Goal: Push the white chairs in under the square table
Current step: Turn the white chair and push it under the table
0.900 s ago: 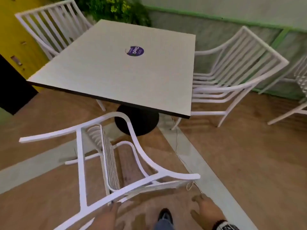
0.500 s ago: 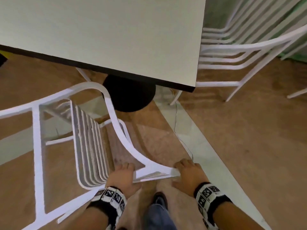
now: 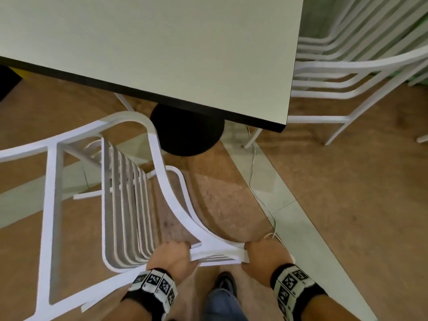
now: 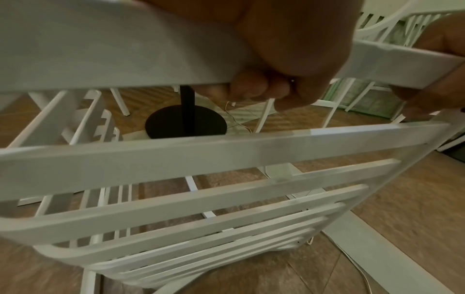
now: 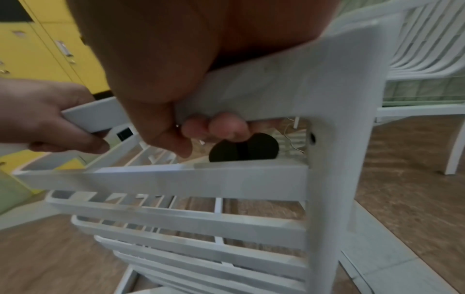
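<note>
A white slatted chair (image 3: 129, 193) stands in front of me, its arm curving up to just short of the near edge of the square table (image 3: 162, 54). My left hand (image 3: 171, 256) grips the top rail of the chair back (image 4: 125, 65), fingers (image 4: 251, 87) curled under it. My right hand (image 3: 266, 253) grips the same rail at its right corner, fingertips (image 5: 214, 127) wrapped underneath. A second white chair (image 3: 347, 72) sits at the table's right side, its seat partly under the top.
The table's black round base (image 3: 187, 133) stands just beyond the chair's right arm. A thin white cable (image 3: 254, 177) trails over a pale floor strip (image 3: 289, 205) on the right. Yellow lockers (image 5: 37, 49) are at the left. My shoe (image 3: 225, 283) is behind the chair.
Both hands came up from below the chair back and closed on its top rail. My view dropped and moved closer to the table.
</note>
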Demonstrator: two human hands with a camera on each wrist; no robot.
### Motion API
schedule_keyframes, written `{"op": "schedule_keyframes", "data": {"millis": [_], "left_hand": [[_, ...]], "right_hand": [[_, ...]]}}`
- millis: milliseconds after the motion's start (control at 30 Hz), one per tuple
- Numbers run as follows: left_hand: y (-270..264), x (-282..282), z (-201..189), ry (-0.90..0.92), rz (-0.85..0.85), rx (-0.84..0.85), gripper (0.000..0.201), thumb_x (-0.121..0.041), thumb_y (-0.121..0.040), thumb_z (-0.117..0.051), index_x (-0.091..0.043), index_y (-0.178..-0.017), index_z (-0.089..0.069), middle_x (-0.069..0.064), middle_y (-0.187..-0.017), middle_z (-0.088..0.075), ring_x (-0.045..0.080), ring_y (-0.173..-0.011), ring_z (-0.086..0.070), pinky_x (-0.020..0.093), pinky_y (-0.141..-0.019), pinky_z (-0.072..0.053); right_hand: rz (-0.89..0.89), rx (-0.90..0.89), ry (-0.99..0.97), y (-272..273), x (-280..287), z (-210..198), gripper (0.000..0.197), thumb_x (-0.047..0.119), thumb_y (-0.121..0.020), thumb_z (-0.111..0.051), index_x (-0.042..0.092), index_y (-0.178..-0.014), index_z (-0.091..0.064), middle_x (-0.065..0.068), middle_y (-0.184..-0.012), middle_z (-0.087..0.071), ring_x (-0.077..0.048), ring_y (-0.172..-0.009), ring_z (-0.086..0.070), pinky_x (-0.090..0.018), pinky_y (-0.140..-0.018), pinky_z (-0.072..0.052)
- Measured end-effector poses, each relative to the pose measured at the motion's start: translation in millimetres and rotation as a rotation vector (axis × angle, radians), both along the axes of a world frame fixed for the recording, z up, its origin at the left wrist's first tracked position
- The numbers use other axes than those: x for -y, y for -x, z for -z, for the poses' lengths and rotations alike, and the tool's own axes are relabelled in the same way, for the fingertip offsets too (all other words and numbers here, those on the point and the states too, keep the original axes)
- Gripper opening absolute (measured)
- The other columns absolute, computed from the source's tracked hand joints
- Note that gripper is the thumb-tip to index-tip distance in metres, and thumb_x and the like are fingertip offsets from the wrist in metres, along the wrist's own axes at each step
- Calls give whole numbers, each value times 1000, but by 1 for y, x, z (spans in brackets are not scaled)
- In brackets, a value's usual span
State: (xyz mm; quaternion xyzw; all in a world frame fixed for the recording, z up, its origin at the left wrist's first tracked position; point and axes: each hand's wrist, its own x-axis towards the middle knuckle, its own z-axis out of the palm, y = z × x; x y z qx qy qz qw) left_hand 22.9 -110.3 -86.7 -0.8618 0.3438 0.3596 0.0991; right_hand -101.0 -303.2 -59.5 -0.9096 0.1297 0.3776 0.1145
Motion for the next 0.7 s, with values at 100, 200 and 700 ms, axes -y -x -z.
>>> {"op": "schedule_keyframes", "data": {"millis": [100,200,700], "left_hand": [[4,-11,-29,13,13,9,39,-51,-85,-46,-23,-108,-61,2,-104,-69,26,-97,-63,34,-82,-50],[8,-24,-60,23,33,29,40,-51,-84,-46,-23,-107,-62,3,-103,-70,27,-97,-64,35,-81,-49],[46,-160,-178,331,-17,45,40,-55,-78,-53,-21,-97,-64,7,-98,-72,28,-94,-65,34,-78,-48]], "right_hand": [[11,17,0,7,-13,-32,33,40,-87,-48,16,-107,-59,-10,-104,-67,-30,-92,-63,-33,-68,-42],[21,51,40,12,-30,-71,32,41,-88,-48,17,-106,-59,-10,-104,-66,-30,-93,-63,-35,-72,-47],[-54,108,249,57,-194,-280,21,32,-91,-44,18,-98,-58,-8,-98,-67,-27,-86,-63,-35,-66,-42]]}}
